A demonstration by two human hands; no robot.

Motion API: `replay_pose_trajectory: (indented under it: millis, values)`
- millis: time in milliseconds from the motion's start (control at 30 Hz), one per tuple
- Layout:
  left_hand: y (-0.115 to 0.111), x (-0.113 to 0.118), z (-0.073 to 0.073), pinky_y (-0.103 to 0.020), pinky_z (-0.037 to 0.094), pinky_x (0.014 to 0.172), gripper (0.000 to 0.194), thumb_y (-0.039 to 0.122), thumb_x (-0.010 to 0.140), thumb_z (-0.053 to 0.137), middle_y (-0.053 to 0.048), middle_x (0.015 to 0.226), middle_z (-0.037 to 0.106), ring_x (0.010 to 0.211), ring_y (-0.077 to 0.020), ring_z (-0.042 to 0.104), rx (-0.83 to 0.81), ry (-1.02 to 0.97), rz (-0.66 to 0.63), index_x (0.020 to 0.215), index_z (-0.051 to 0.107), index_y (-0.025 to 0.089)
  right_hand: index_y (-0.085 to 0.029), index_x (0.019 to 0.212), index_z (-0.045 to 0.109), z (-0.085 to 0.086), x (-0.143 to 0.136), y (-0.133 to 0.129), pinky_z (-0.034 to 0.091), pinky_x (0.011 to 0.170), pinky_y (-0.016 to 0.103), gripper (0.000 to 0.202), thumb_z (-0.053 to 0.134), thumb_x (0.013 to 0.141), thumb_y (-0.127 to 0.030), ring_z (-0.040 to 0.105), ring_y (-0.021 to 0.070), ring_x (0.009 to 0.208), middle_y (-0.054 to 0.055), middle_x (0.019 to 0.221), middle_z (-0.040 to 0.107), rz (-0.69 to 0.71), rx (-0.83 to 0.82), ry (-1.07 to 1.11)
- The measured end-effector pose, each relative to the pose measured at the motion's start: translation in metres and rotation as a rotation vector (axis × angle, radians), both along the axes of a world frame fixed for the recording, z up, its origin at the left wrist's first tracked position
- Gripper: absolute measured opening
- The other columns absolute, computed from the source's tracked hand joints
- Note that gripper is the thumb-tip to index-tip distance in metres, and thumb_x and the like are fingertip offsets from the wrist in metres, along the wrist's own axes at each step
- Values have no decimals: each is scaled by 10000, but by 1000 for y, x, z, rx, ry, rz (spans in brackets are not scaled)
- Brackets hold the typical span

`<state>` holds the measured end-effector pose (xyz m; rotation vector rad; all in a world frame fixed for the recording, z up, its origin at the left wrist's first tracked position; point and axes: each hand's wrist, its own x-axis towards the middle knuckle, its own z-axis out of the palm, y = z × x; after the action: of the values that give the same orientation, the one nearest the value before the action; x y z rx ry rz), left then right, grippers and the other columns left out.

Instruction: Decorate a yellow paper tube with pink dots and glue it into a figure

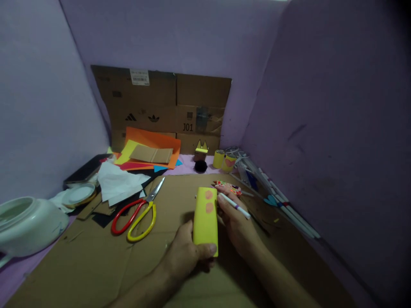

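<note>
My left hand (189, 252) is wrapped round the lower part of a yellow paper-covered box (205, 224), its thumb lying across the front. Two orange-pink spots, one above the other, mark the box's upper face. A white marker pen with a purple band (236, 207) is held in my right hand (236, 222), close to the box's right side. Its thumb and fingers are closed on the pen, which slants down to the right. Behind that hand lies a flat thing with a red, floral-looking pattern (228, 187), partly hidden. Red-and-yellow-handled scissors (141, 218) rest to the left, blades pointing away.
A white pot (32, 226) stands at the left edge. White paper (120, 184), orange sheets (150, 136) and cardboard pieces pile up at the back left. Small yellow cylinders (218, 159) stand at the back; several white sticks (289, 209) line the right wall.
</note>
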<state>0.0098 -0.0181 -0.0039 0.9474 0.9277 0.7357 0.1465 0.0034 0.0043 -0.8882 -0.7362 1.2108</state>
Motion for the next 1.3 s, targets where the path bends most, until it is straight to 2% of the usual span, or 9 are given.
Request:
replay_pose_trajectory:
  millis: [100,200,300,400,533,633,833,1000,1300]
  values:
    - [5,-1,-5,-234,436,372,494,258,471,772,-11,579,610,394,-126,546,-73,29,93,875,514,136,-217,981,668,2,12,0,491,784,305,316,704,740,-418,660,175,836,37,914,727,-174,52,-104]
    - [9,-2,-7,-238,442,364,492,246,486,753,-8,559,611,385,-126,539,-85,56,115,894,501,133,-209,896,708,6,22,-8,479,650,249,317,597,814,-495,620,129,622,-3,662,692,-288,64,-277]
    - [11,-3,-6,-245,473,389,519,224,481,750,-11,613,619,450,-137,567,-90,59,139,931,512,121,-189,751,725,5,20,-22,414,493,212,370,546,843,-500,522,105,465,-28,474,575,-285,82,-546]
    - [11,-2,-3,-242,500,420,502,194,482,744,-8,649,613,522,-139,578,-100,45,150,936,545,113,-189,721,711,0,12,-35,418,436,198,284,597,815,-432,547,116,452,-19,482,592,-215,134,-682]
    - [11,-1,2,-234,486,397,431,165,494,721,-8,643,602,506,-129,557,-100,74,143,891,567,100,-211,768,667,-5,8,-42,452,438,187,136,595,814,-316,583,121,467,-28,523,621,-255,193,-748]
    - [11,-1,3,-231,471,390,405,162,511,707,3,628,585,468,-112,533,-112,90,141,885,565,97,-208,692,648,-7,11,-41,437,415,182,181,575,824,-308,562,116,448,-27,509,600,-292,214,-808]
    - [12,0,-2,-215,473,398,489,187,487,733,-19,675,616,551,-141,566,-118,93,140,944,582,102,-207,735,672,-13,10,-41,419,433,191,175,577,836,-313,559,115,461,-18,538,612,-252,208,-866]
    - [11,1,-6,-215,453,408,475,214,500,735,-15,667,615,531,-135,552,-82,115,126,937,582,106,-202,723,682,-8,3,-45,424,453,206,163,583,819,-289,568,124,477,-5,552,625,-309,235,-857]
    - [9,1,-10,-218,422,493,415,164,524,685,-21,726,646,600,-144,563,-10,132,123,929,603,129,-222,742,688,-4,1,-47,455,451,196,141,586,815,-287,587,126,469,-8,560,652,-305,277,-912]
